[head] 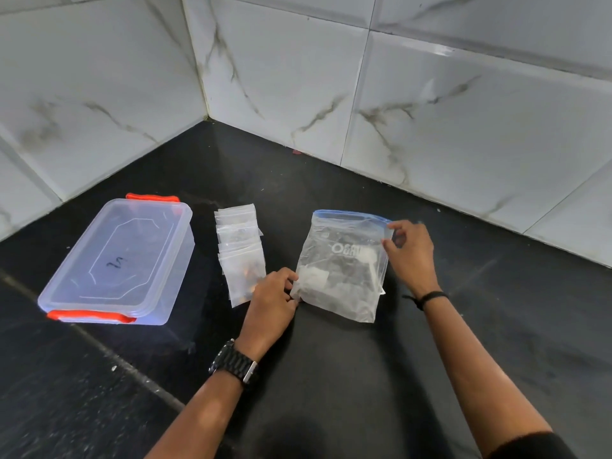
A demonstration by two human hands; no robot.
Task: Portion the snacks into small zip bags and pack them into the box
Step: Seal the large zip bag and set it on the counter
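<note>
A black countertop (364, 376) meets white marble-veined wall tiles (463, 111); the walls form a corner.

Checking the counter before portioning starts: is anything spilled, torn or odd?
Nothing stands out. The clear lidded plastic box with orange clips sits closed, the small clear zip bags lie stacked, and both hands hold the large blue-zipped bag.

A home kitchen, by the look: beyond the right hand (412, 256), glossy white marble-veined wall tiles (430, 104) meet in a corner above the dark polished stone surface (347, 359) under both hands.
</note>
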